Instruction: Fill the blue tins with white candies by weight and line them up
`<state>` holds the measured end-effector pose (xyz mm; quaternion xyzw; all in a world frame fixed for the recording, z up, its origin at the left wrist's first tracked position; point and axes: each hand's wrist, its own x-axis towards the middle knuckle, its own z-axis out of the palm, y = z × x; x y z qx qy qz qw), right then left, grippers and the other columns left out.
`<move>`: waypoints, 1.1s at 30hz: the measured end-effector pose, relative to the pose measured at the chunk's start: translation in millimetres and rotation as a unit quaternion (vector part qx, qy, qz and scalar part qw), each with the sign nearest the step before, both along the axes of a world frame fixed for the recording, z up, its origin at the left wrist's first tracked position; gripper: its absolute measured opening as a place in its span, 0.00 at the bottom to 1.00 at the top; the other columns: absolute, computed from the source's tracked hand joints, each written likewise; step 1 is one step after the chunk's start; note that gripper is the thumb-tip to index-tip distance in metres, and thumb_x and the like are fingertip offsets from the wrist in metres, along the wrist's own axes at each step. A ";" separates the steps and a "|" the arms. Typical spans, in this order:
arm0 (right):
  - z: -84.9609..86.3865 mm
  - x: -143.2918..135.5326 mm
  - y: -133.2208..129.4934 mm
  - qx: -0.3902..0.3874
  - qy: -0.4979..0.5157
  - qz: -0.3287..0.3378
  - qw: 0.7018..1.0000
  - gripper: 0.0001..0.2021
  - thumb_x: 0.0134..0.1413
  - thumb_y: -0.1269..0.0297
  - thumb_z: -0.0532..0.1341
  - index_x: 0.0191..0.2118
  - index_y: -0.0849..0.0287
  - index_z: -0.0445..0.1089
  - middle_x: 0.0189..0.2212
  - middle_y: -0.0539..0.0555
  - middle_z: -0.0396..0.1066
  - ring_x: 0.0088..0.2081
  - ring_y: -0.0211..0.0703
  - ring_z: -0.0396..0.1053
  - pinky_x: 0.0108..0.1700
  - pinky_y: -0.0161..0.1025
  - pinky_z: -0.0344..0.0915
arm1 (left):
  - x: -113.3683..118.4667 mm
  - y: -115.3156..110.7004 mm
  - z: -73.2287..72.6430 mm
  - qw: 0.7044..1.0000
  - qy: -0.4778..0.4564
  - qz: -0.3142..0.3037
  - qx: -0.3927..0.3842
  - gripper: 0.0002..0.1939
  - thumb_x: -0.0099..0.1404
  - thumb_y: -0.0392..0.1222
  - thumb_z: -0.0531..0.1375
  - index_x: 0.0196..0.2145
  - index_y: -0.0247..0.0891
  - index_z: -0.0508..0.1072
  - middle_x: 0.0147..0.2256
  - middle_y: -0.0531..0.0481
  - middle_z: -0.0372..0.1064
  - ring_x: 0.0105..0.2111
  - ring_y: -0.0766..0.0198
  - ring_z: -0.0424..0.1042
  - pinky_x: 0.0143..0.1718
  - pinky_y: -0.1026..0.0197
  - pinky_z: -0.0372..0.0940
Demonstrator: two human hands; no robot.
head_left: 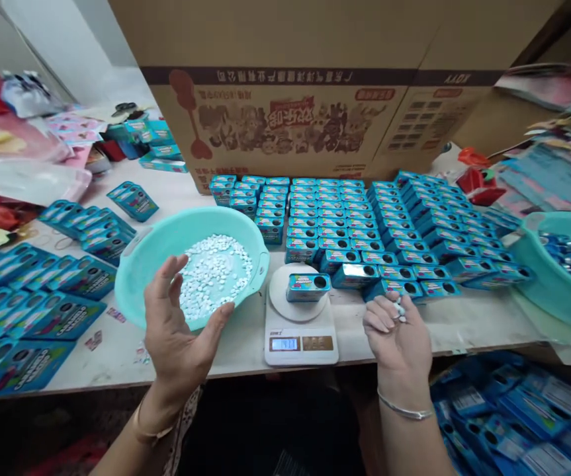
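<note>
We've got small pale pebble-like pieces [400, 311] in our loosely curled right hand [401, 344], beside the flat white plastic scale [302, 359], left hand [178, 344] spread open, empty, by the round mint-green plastic basin [133, 281]; probably light, hard, slippery, best cupped in fingers.

The only view comes from a camera worn on the person's head, facing forward and down across the table [235, 360]. It sits close above the near edge, with both forearms entering from below and a large carton [285, 39] closing the far side. No second view shares the scene.
</note>
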<state>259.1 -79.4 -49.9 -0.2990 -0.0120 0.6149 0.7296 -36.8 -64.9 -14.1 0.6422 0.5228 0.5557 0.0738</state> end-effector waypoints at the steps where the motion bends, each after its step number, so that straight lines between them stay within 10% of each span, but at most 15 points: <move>1: 3.1 -2.4 2.8 0.000 -0.003 -0.001 1.000 0.08 0.57 0.68 0.62 0.30 0.59 0.63 0.18 0.42 0.51 0.17 0.29 0.50 0.19 0.26 0.52 | -3.2 -1.4 -4.5 1.000 -0.006 0.003 -0.007 0.40 0.62 0.45 0.66 0.66 0.51 0.53 0.62 0.45 0.56 0.63 0.49 0.60 0.65 0.43 0.58; 11: 24.8 -21.9 27.7 -0.013 -0.022 -0.012 1.000 0.09 0.63 0.67 0.56 0.30 0.59 0.63 0.19 0.42 0.53 0.16 0.28 0.50 0.17 0.26 0.49 | 2.4 2.4 -10.7 0.996 -0.017 -0.076 -0.036 0.36 0.63 0.43 0.65 0.65 0.48 0.55 0.59 0.43 0.61 0.60 0.50 0.63 0.60 0.46 0.64; 20: 41.6 -56.4 66.0 0.006 -0.118 -0.033 0.992 0.13 0.64 0.59 0.58 0.29 0.58 0.63 0.17 0.40 0.48 0.16 0.29 0.47 0.19 0.28 0.52 | 77.8 51.2 -15.2 0.953 0.155 -0.251 -0.075 0.33 0.57 0.47 0.70 0.58 0.38 0.66 0.55 0.40 0.68 0.57 0.48 0.63 0.60 0.43 0.60; 33: 27.5 -83.1 70.2 0.054 -0.298 -0.086 0.949 0.10 0.46 0.59 0.67 0.33 0.59 0.72 0.24 0.46 0.65 0.26 0.35 0.63 0.30 0.34 0.63 | 107.1 69.8 -40.8 0.929 0.151 -0.272 -0.200 0.18 0.58 0.43 0.68 0.46 0.40 0.76 0.42 0.48 0.75 0.48 0.53 0.71 0.62 0.40 0.52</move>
